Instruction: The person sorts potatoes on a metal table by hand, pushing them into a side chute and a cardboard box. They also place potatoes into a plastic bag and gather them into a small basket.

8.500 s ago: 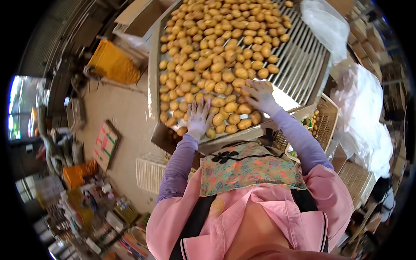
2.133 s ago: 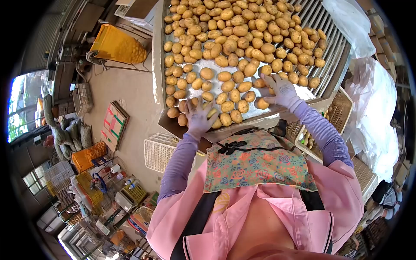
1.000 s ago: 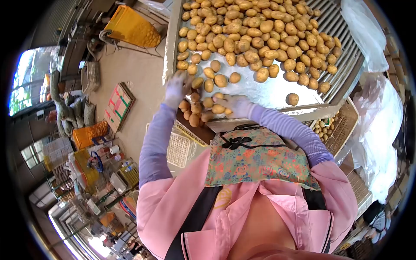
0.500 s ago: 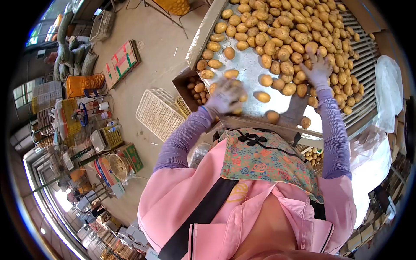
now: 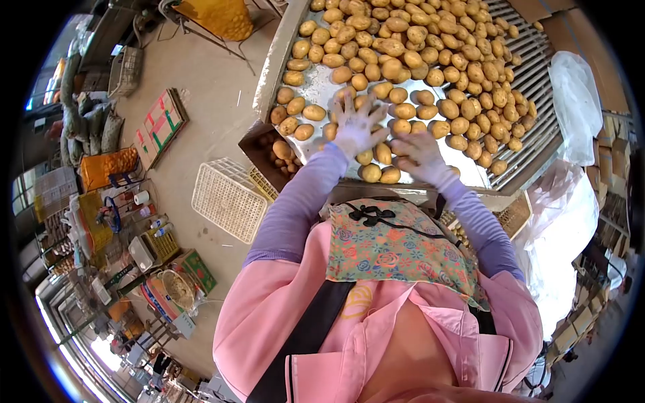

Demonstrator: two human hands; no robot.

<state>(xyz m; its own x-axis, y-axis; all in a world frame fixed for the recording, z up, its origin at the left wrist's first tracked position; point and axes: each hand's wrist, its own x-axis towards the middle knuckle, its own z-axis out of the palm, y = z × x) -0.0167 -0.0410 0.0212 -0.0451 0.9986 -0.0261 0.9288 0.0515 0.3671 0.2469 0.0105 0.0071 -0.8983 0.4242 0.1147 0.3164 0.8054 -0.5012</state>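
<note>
Potatoes [image 5: 396, 47] lie heaped across a metal sorting table [image 5: 322, 87], thickest toward the far side and over the slatted part. My left hand [image 5: 356, 127], in a pale glove, is over the near left of the metal surface with its fingers spread among loose potatoes. Close beside it on the right, my gloved right hand [image 5: 418, 154] reaches leftward, fingers stretched out and touching or just above a few potatoes. Neither hand has a potato enclosed. Some potatoes beneath the fingers are partly hidden.
A cardboard box [image 5: 259, 144] with potatoes stands at the table's left corner. Beside it on the floor is a white plastic crate [image 5: 228, 200]. Clear plastic sheeting [image 5: 574, 101] hangs at the right edge. Flattened cartons [image 5: 160, 127] lie farther left.
My right hand has moved from the heap on the right toward the near middle, beside my left hand. Potatoes have shifted left with it. The view has swung somewhat to the right.
</note>
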